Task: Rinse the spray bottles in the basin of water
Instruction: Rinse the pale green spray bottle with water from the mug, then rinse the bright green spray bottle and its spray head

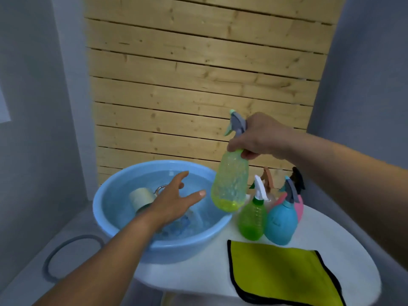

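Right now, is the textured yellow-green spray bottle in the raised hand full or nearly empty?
Nearly empty: the textured yellow-green spray bottle shows liquid only at its bottom. The right hand grips its neck.

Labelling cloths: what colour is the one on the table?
Yellow cloth with black edging, head view.

Glossy plastic basin (132,237); translucent, dimpled plastic bottle (230,184); soft matt cloth (284,274); rough, knotty wood slats (198,85); smooth white counter (212,257).

A plain room of a home, set up for washing. A small white table (331,228) stands against a pine-plank wall panel (198,74). Grey walls (33,107) flank the panel.
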{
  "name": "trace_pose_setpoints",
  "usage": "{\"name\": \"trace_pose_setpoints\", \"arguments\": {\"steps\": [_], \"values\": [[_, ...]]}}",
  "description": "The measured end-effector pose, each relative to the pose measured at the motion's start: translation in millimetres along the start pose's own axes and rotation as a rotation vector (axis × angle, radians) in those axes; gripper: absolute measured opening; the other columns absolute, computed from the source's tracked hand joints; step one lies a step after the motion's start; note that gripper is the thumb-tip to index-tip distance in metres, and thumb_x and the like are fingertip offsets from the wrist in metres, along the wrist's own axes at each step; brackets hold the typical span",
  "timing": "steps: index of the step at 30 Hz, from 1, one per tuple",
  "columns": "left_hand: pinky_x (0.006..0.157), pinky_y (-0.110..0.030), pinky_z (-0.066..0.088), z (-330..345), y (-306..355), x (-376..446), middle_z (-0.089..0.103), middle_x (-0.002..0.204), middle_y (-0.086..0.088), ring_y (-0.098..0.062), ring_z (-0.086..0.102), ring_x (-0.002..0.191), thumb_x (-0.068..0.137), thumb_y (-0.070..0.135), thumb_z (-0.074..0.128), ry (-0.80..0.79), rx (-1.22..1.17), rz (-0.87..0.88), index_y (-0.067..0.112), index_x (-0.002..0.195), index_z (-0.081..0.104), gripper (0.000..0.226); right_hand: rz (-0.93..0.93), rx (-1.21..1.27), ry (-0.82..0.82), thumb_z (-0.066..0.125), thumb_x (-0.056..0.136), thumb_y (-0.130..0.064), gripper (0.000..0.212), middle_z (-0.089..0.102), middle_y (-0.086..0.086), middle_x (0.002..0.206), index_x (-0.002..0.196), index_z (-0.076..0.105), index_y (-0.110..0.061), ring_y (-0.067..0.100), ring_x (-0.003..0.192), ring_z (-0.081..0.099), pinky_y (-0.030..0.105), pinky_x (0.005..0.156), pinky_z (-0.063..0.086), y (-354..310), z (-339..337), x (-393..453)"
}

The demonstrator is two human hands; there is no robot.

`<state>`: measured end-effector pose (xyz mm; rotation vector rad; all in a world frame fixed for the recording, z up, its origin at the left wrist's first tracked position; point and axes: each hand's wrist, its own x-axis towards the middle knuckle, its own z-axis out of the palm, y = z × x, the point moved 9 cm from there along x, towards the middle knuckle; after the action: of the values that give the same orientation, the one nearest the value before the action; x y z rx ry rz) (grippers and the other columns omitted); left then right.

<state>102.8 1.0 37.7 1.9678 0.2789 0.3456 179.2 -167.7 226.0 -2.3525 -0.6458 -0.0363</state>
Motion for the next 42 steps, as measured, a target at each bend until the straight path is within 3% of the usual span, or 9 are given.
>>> {"name": "trace_pose_setpoints", "arguments": {"steps": [5,9,12,16,20,25,29,36,42], "values": [[0.093,-0.026,0.041,8.6,-24.2,-6.2,0.047,0.142,-0.004,-0.015,0.047,0.128,0.089,0.044,0.066,-0.016,0.224,-0.037,0.032,0.147,0.035,0.067,0.056,-0.055,0.008,0.083,0.072,-0.015,0.024,0.064,0.006,0.049,0.073,0.064,-0.001,0.016,0.048,0.067,0.021,0.045,0.051,40.5,-40.8,-24.4],[0.099,-0.028,0.038,9.0,-28.0,-7.4,0.051,0.139,-0.006,-0.019,0.049,0.128,0.091,0.038,0.066,-0.034,0.373,-0.042,0.028,0.144,0.041,0.059,0.139,-0.114,-0.015,0.083,0.072,-0.018,0.024,0.067,0.008,0.053,0.076,0.067,-0.001,0.017,0.049,0.068,0.021,0.045,0.051,87.8,-44.1,-46.6],[0.089,-0.024,0.038,9.5,-30.5,-10.0,0.053,0.133,-0.003,-0.017,0.055,0.115,0.091,0.036,0.066,-0.040,0.391,-0.055,0.030,0.140,0.046,0.054,0.179,-0.154,-0.072,0.081,0.073,-0.019,0.023,0.067,0.006,0.053,0.073,0.065,-0.003,0.017,0.049,0.068,0.020,0.044,0.049,124.9,-27.4,-65.6],[0.090,-0.023,0.035,8.9,-30.5,-10.6,0.054,0.134,-0.002,-0.019,0.052,0.124,0.090,0.036,0.066,-0.036,0.424,-0.040,0.029,0.139,0.048,0.053,0.188,-0.182,-0.142,0.079,0.076,-0.015,0.021,0.071,0.012,0.062,0.077,0.067,0.002,0.026,0.060,0.071,0.037,0.059,0.060,159.6,6.0,-82.6],[0.087,-0.022,0.035,8.9,-29.8,-10.5,0.054,0.121,0.001,-0.019,0.054,0.119,0.090,0.035,0.068,-0.023,0.445,-0.028,0.029,0.137,0.050,0.051,0.239,-0.145,-0.184,0.073,0.081,-0.015,0.018,0.069,0.008,0.058,0.081,0.066,0.002,0.019,0.053,0.068,0.027,0.053,0.056,177.0,29.7,-86.0],[0.090,-0.026,0.040,7.1,-19.4,-9.3,0.055,0.118,0.003,-0.018,0.055,0.117,0.088,0.031,0.070,0.035,0.443,0.042,0.029,0.133,0.054,0.048,0.379,-0.139,-0.185,0.071,0.081,-0.016,0.024,0.073,0.012,0.065,0.090,0.067,0.006,0.025,0.066,0.074,0.038,0.069,0.062,183.6,30.1,-79.8],[0.090,-0.030,0.045,7.0,-7.8,-5.0,0.060,0.112,0.001,-0.017,0.059,0.110,0.086,0.030,0.073,0.098,0.456,0.067,0.027,0.125,0.060,0.041,0.426,-0.197,-0.181,0.073,0.083,-0.021,0.023,0.073,0.010,0.062,0.088,0.063,-0.001,0.020,0.060,0.073,0.028,0.059,0.061,180.8,33.0,-79.1],[0.064,-0.027,0.041,44.9,65.1,23.4,0.057,0.074,0.011,-0.011,0.057,0.070,0.084,0.045,0.071,0.196,0.381,0.160,0.029,0.087,0.064,0.017,0.362,-0.246,-0.160,0.064,0.089,-0.037,0.025,0.069,0.010,0.069,0.088,0.054,-0.014,0.021,0.052,0.070,0.033,0.053,0.061,179.0,18.6,-80.1],[0.072,-0.033,0.039,124.0,111.7,58.4,0.055,0.067,0.006,-0.022,0.058,0.079,0.081,0.072,0.054,0.086,0.611,0.091,0.020,0.065,0.052,0.055,0.307,-0.296,-0.194,0.061,0.084,-0.024,0.020,0.068,0.002,0.053,0.073,0.066,-0.009,0.014,0.049,0.069,0.024,0.049,0.054,174.5,8.4,-71.8]]}}
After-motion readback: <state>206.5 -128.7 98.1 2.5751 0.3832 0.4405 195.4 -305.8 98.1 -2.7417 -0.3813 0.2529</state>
